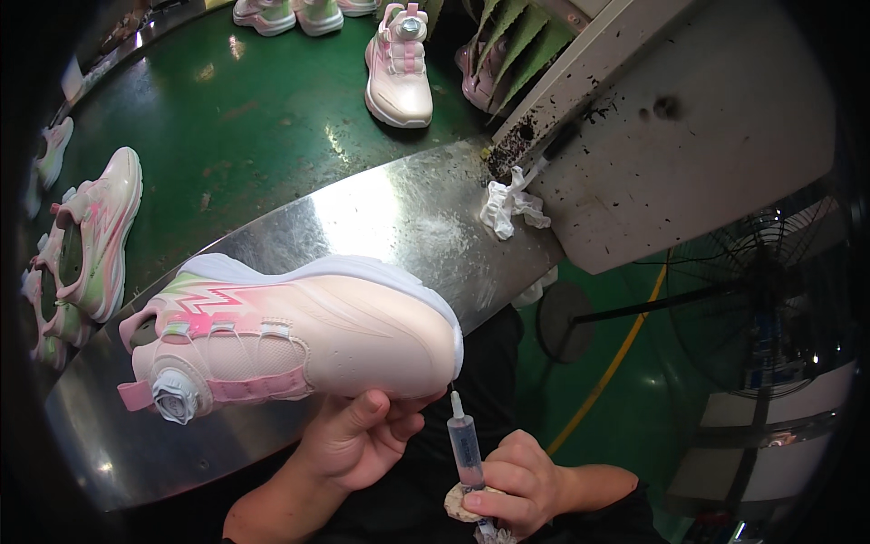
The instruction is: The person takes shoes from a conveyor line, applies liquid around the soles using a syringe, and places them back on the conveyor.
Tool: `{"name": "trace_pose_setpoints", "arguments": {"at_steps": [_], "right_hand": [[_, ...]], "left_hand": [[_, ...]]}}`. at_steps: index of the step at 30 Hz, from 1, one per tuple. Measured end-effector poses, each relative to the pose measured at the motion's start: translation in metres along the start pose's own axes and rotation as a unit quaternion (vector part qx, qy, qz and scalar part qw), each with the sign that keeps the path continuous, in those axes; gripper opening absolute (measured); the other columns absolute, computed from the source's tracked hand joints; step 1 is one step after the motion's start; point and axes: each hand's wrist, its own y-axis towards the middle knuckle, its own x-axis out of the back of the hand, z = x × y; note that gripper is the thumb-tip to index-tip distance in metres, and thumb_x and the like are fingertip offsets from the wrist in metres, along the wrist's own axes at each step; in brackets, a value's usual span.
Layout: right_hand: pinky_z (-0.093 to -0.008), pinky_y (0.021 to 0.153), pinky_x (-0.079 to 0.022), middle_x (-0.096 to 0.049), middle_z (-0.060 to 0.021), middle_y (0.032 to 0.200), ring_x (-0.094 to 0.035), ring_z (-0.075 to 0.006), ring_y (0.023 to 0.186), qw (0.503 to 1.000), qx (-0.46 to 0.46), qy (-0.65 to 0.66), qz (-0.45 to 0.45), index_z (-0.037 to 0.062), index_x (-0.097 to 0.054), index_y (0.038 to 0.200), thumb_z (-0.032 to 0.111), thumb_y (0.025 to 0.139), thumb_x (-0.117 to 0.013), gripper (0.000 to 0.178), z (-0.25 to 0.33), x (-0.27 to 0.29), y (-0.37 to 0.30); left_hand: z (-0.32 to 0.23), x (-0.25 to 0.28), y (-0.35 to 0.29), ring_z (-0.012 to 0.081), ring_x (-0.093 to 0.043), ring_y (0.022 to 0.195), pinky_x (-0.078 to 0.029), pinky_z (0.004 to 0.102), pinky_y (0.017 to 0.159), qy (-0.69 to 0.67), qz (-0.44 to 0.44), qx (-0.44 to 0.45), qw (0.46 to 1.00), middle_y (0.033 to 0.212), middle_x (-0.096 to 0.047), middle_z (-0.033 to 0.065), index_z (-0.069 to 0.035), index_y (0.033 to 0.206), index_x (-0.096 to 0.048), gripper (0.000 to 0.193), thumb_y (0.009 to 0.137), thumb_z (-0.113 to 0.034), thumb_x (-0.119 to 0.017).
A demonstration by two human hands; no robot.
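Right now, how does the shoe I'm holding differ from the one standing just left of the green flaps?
The held shoe is tipped over, sole away from you; the standing shoe sits sole-down. The held shoe's toe points right, the standing shoe's toward you. Both have pale pink uppers, white soles and round dials.

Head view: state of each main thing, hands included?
Held shoe: tilted, toe toward the right.
Left hand: holding the shoe, fingers partly hidden.
Syringe: tip up, by the shoe's toe edge.
Right hand: closed around the syringe.
Shoe on green surface: upright.
White wad: crumpled.
Fan: cannot tell if running.
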Motion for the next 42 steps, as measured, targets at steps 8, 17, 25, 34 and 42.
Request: {"name": "trace_pose_setpoints", "arguments": {"at_steps": [8, 17, 25, 34, 42], "right_hand": [[-0.0389, 0.057, -0.036, -0.053, -0.0124, 0.091, -0.049, -0.0269, 0.066, 1.000, -0.004, 0.001, 0.000, 0.0014, -0.054, 0.109, 0.057, 0.071, -0.069, 0.069, 0.001, 0.002, 0.001], [-0.0340, 0.059, -0.036, -0.059, -0.0107, 0.098, -0.052, -0.0202, 0.070, 1.000, 0.013, 0.000, -0.011, 0.0078, -0.050, 0.117, 0.043, 0.076, -0.070, 0.058, -0.001, -0.013, -0.014], [-0.0443, 0.084, -0.038, -0.046, -0.0179, 0.112, -0.046, -0.0278, 0.094, 0.993, -0.001, -0.053, -0.106, 0.0022, -0.025, 0.139, 0.059, 0.057, -0.080, 0.114, -0.054, -0.004, -0.031], [-0.0408, 0.083, -0.040, -0.044, -0.0176, 0.110, -0.047, -0.0300, 0.093, 0.989, -0.056, -0.076, -0.115, -0.0001, -0.034, 0.129, 0.041, 0.059, -0.085, 0.096, -0.142, -0.033, 0.045], [-0.0401, 0.084, -0.041, -0.046, -0.0176, 0.110, -0.047, -0.0310, 0.095, 0.986, -0.089, -0.080, -0.118, -0.0025, -0.035, 0.129, 0.047, 0.061, -0.082, 0.096, -0.145, -0.042, 0.051]], "left_hand": [[-0.002, -0.006, 0.003, 0.0275, -0.052, 0.121, -0.055, 0.0270, 0.085, -0.002, -0.003, 0.001, 1.000, 0.124, -0.057, 0.0166, -0.006, 0.126, -0.052, 0.041, 0.090, -0.025, -0.061], [-0.009, -0.004, -0.009, 0.0250, -0.054, 0.119, -0.052, 0.0285, 0.088, 0.007, -0.055, 0.015, 0.998, 0.126, -0.055, 0.0195, -0.005, 0.126, -0.052, 0.043, 0.090, -0.026, -0.061], [0.002, 0.013, -0.070, 0.0218, -0.056, 0.112, -0.049, 0.0384, 0.093, -0.059, -0.018, 0.038, 0.997, 0.123, -0.056, 0.0087, -0.008, 0.128, -0.047, 0.046, 0.085, -0.003, -0.063], [-0.057, -0.022, -0.150, 0.0281, -0.053, 0.118, -0.041, 0.0391, 0.102, 0.211, -0.214, -0.055, 0.952, 0.128, -0.051, 0.0179, 0.004, 0.138, -0.029, 0.085, 0.065, -0.005, -0.071], [-0.152, -0.012, 0.069, 0.0259, -0.056, 0.110, -0.047, 0.0359, 0.095, 0.291, -0.144, -0.122, 0.938, 0.122, -0.053, 0.0184, 0.005, 0.126, -0.043, 0.040, 0.094, -0.017, -0.054]]}}
